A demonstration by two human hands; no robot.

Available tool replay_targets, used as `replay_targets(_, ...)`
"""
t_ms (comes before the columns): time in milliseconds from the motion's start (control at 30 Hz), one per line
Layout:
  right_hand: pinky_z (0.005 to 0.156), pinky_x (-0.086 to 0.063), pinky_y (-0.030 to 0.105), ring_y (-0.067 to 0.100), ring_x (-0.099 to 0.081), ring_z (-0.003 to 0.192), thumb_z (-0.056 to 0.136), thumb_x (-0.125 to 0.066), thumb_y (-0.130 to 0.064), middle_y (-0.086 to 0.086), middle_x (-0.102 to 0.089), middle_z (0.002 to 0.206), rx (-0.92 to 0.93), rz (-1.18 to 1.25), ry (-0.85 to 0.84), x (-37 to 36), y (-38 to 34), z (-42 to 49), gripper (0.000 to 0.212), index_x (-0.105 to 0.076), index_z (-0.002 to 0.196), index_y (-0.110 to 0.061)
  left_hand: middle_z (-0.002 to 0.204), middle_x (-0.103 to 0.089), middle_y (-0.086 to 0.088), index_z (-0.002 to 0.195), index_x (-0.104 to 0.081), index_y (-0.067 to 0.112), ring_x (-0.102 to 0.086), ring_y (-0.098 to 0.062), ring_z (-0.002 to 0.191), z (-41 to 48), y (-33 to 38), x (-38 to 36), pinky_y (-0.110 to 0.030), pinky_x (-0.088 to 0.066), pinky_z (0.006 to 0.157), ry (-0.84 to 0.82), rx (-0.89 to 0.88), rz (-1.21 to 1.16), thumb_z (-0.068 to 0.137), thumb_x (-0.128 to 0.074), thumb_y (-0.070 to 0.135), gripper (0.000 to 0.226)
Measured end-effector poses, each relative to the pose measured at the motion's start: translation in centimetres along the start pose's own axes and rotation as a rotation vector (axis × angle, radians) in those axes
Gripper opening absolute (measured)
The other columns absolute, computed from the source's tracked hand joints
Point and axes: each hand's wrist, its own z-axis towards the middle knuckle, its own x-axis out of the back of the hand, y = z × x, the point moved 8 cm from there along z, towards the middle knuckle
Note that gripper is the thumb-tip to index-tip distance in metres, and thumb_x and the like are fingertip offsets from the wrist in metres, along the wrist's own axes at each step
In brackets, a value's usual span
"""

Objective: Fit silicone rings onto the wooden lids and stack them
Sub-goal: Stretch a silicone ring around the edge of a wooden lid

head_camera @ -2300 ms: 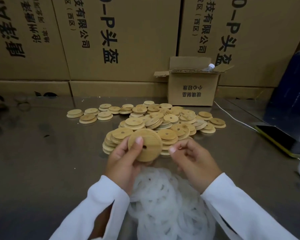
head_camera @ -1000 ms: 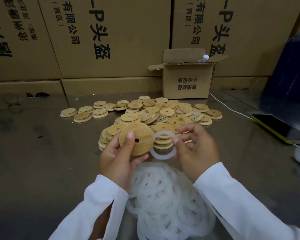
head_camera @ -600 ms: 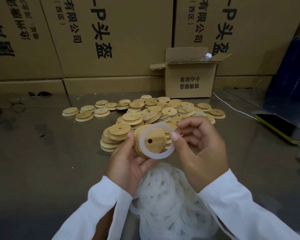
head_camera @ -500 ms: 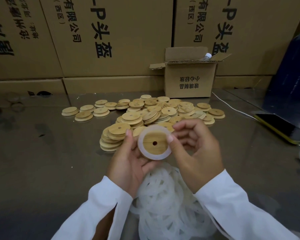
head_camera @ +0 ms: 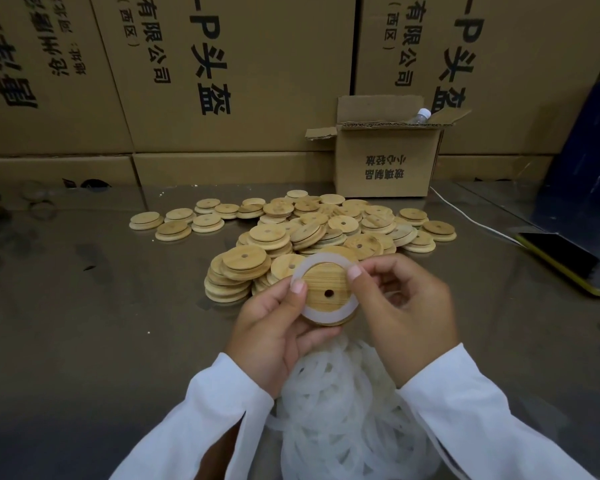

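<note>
Left hand [head_camera: 274,337] grips the wooden lid [head_camera: 326,284] above the heap of spare rings [head_camera: 329,410], right hand [head_camera: 406,317] pinches the silicone ring [head_camera: 321,314] lying round its face; recommend pressing evenly round the rim, leaving no lifted or twisted section.

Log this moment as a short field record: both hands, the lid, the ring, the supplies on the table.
left hand: grips the wooden lid, thumb at its left rim
right hand: pinches the silicone ring at the lid's upper right
ring position: around the lid's raised centre; full seating unclear
loose lids: heaped on the table beyond the hands
spare rings: white pile beneath the hands
</note>
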Motion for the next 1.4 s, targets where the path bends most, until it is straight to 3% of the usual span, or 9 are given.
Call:
replay_targets(300, 0.061, -0.044, 0.009, 0.006, -0.055, 0.066, 0.078, -0.067, -0.015, 0.0, -0.064, 0.073, -0.149, 0.077, 0.009, 0.1, 1.5, 0.5, 0.013, -0.065, 0.066, -0.018, 0.091, -0.074, -0.006, 0.081, -0.076, 0.024, -0.07, -0.019, 0.084, 0.0, 0.2, 0.4, -0.025, -0.056, 0.059, 0.042, -0.048, 0.067, 0.072, -0.055, 0.027, 0.024)
replay_targets(500, 0.06, -0.037, 0.0, -0.007, -0.05, 0.064, 0.075, -0.07, -0.023, -0.008, -0.055, 0.087, -0.138, -0.039, 0.04, 0.5, 1.5, 0.4, 0.017, -0.062, 0.061, -0.028, 0.089, -0.074, -0.008, 0.078, -0.076, 0.024, -0.071, -0.021, 0.084, 0.1, 0.2, 0.8, -0.025, -0.056, 0.058, 0.09, -0.053, 0.09, 0.071, -0.055, 0.027, 0.022)
replay_targets(800, 0.062, -0.037, 0.002, 0.002, -0.054, 0.071, 0.08, -0.065, -0.021, -0.007, -0.056, 0.086, -0.123, -0.078, -0.01, 0.0, 1.5, 0.4, 0.017, -0.059, 0.065, -0.026, 0.081, -0.074, -0.005, 0.071, -0.075, 0.025, -0.071, -0.018, 0.073, 0.0, 0.1, 1.0, -0.026, -0.055, 0.051, 0.132, -0.049, 0.099, 0.071, -0.054, 0.029, 0.022)
replay_targets(1000, 0.063, -0.038, 0.003, 0.003, -0.052, 0.072, 0.08, -0.064, -0.02, -0.003, -0.057, 0.086, -0.087, -0.068, -0.043, -0.5, 1.2, 0.2, 0.016, -0.059, 0.065, -0.025, 0.09, -0.073, -0.01, 0.093, -0.066, 0.008, -0.07, -0.022, 0.084, 0.0, 0.5, 1.2, -0.029, -0.056, 0.06, 0.135, -0.1, 0.092, 0.076, -0.052, 0.028, 0.03)
replay_targets(1200, 0.064, -0.039, 0.009, 0.009, -0.054, 0.074, 0.083, -0.06, -0.019, -0.001, -0.06, 0.083, -0.034, -0.065, -0.074, -1.1, 0.9, -0.3, 0.015, -0.056, 0.07, -0.024, 0.09, -0.073, -0.011, 0.097, -0.063, 0.003, -0.07, -0.022, 0.085, 0.1, 0.6, 0.9, -0.028, -0.056, 0.065, 0.111, -0.11, -0.028, 0.077, -0.05, 0.023, 0.031)
replay_targets(1400, 0.061, -0.044, 0.015, 0.004, -0.056, 0.065, 0.08, -0.061, -0.026, -0.012, -0.063, 0.07, -0.06, 0.055, -0.031, -0.9, 0.9, -0.4, 0.008, -0.059, 0.073, -0.026, 0.094, -0.072, -0.015, 0.096, -0.065, 0.004, -0.07, -0.024, 0.087, 0.2, 0.2, 0.6, -0.029, -0.056, 0.064, 0.105, -0.068, -0.157, 0.076, -0.052, 0.021, 0.03)
